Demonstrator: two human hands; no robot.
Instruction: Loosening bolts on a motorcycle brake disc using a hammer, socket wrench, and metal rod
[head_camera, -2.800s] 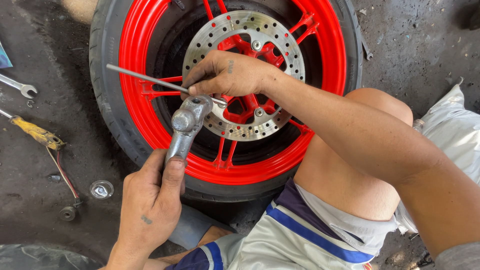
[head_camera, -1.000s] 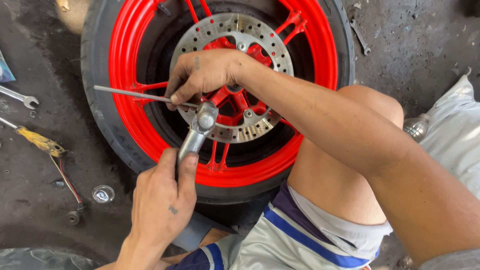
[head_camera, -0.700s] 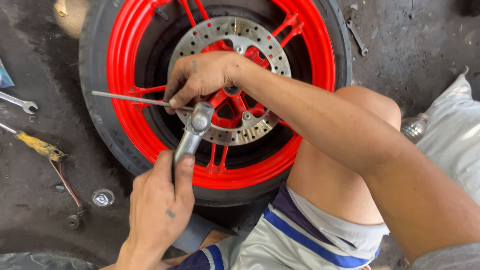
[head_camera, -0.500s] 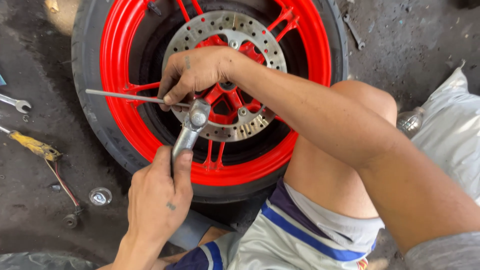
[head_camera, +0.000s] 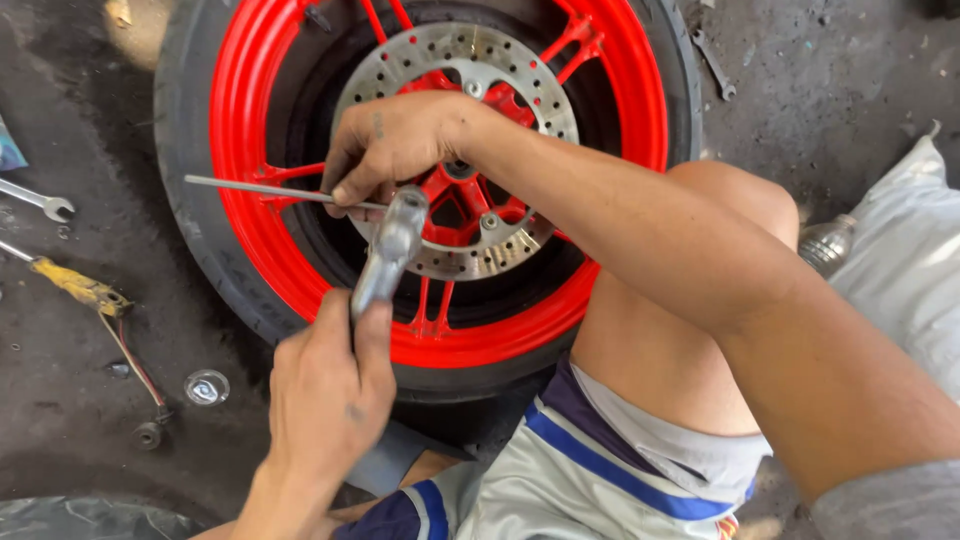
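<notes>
A wheel lies flat on the floor, at the top middle of the view, with a brake disc on its hub. The right hand rests over the disc's left side, pinching a thin rod that juts left across the rim. The left hand, before the wheel's near edge, grips a ratchet handle reaching up to the rod. Left of the wheel lie a spanner and a screwdriver; a knee lies over its right edge
</notes>
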